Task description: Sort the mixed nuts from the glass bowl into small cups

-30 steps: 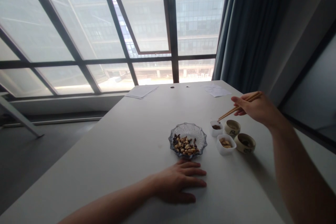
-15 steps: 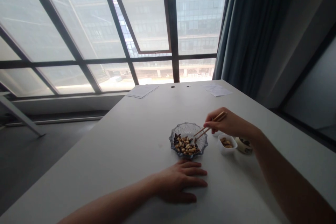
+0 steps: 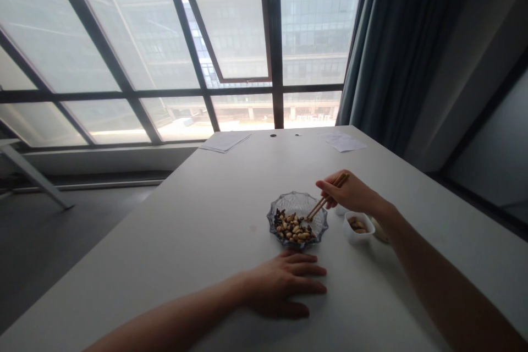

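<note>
A glass bowl of mixed pale and dark nuts and seeds stands on the white table. My right hand is closed on a pair of wooden chopsticks, whose tips reach down into the bowl's right side. My left hand lies flat on the table just in front of the bowl, fingers stretched out, holding nothing. A small white cup with pale nuts sits right of the bowl, under my right wrist. Other small cups behind my right hand are mostly hidden.
Sheets of paper lie at the table's far edge, and another sheet lies at the far right. Large windows and a dark curtain stand beyond the table. A grey floor lies to the left.
My right hand moved left from above the small cups to the glass bowl, bringing the chopstick tips down among the nuts. My left hand stayed flat.
</note>
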Available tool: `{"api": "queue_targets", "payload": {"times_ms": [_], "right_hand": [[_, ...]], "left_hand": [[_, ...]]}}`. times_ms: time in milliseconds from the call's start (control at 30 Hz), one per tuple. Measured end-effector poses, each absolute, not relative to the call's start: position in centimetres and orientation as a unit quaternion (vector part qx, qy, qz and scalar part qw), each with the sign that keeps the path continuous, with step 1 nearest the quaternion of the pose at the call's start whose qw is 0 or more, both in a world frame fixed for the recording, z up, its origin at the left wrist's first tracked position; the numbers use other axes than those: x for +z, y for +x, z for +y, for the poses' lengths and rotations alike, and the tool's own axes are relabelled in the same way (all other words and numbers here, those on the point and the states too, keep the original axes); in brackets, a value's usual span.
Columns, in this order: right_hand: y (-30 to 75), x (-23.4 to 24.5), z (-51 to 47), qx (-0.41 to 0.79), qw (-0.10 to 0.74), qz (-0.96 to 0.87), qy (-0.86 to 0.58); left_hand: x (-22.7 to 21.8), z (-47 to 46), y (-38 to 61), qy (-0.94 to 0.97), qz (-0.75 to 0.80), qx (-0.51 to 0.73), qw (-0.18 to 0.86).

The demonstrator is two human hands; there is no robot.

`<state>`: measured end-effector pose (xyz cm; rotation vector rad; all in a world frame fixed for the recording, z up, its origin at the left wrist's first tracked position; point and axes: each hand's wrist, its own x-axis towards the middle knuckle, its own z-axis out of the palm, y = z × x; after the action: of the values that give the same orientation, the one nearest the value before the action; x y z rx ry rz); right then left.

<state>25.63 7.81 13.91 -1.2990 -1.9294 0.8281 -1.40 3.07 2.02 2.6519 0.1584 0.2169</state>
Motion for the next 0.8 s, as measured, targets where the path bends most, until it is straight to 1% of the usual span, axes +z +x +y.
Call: {"api": "queue_targets", "payload": {"times_ms": [133,267,467,567,700,800], "right_hand": [[25.5,13.9,7.9,0.321,0.350,-0.719,-0.508],[26.7,15.4,7.4,0.338,0.389,-0.671,-0.532],[30.9,18.2,6.2,0.254,0.503,-0.603,-0.564],[32.2,18.8,6.0,0.235,0.538,-0.565,-0.580],[32.1,18.6,6.2,0.241,0.546,-0.557,-0.577],[30.4,18.0,6.3,0.272,0.532,-0.571,-0.563]], "left_hand": [[2.1,3.1,-1.4,0.966,0.057,0.082,0.239],[2.3,3.0,-1.4,0.966,0.058,0.080,0.240],[2.2,3.1,-1.4,0.967,0.058,0.078,0.238],[2.2,3.1,-1.5,0.967,0.060,0.074,0.237],[2.3,3.1,-1.5,0.968,0.061,0.072,0.234],[2.4,3.1,-1.5,0.968,0.058,0.072,0.232]]}}
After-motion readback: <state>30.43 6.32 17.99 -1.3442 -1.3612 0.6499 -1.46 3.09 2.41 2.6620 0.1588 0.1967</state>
